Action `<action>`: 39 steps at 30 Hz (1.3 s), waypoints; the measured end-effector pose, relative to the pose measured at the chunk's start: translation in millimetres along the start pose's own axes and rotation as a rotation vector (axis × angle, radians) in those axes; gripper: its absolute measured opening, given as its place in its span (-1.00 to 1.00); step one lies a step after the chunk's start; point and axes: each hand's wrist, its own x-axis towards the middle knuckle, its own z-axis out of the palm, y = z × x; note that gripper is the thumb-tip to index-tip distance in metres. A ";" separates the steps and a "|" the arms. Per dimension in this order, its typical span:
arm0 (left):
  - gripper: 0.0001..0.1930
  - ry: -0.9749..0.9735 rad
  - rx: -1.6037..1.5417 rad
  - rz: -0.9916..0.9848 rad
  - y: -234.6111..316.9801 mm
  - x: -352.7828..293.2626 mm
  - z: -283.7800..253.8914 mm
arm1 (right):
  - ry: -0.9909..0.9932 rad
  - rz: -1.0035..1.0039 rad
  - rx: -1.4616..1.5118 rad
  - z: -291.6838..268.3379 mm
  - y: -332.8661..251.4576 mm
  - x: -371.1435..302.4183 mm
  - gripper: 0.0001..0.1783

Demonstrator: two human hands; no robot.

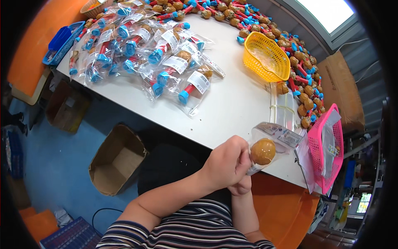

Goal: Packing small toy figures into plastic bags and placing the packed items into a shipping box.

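Note:
Close to the table's front edge, a toy with a round brown head is held in a clear printed plastic bag. My left hand is closed in a fist against the head and the bag. Just below it, my right hand is closed too, at the lower part of the same bagged toy. The left hand covers some of the right hand's fingers, and the toy's handle is hidden.
Bagged toys with red handles and blue ends heap on the white table at left. Loose toys line its far and right edges. A yellow basket, pink basket and floor carton stand around.

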 end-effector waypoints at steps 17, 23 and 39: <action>-0.36 -0.065 -0.767 -0.797 -15.5 39.5 -29.4 | 0.061 -0.138 -0.784 33.8 -35.5 -1.6 -0.53; -0.47 0.346 -1.115 -0.587 -17.6 35.4 -59.8 | 0.232 -0.161 -0.491 57.8 -20.0 -16.2 -0.47; -0.11 0.162 -0.816 -0.457 48.0 -41.4 -160.6 | -0.224 -0.135 -0.806 121.8 18.8 23.3 -0.40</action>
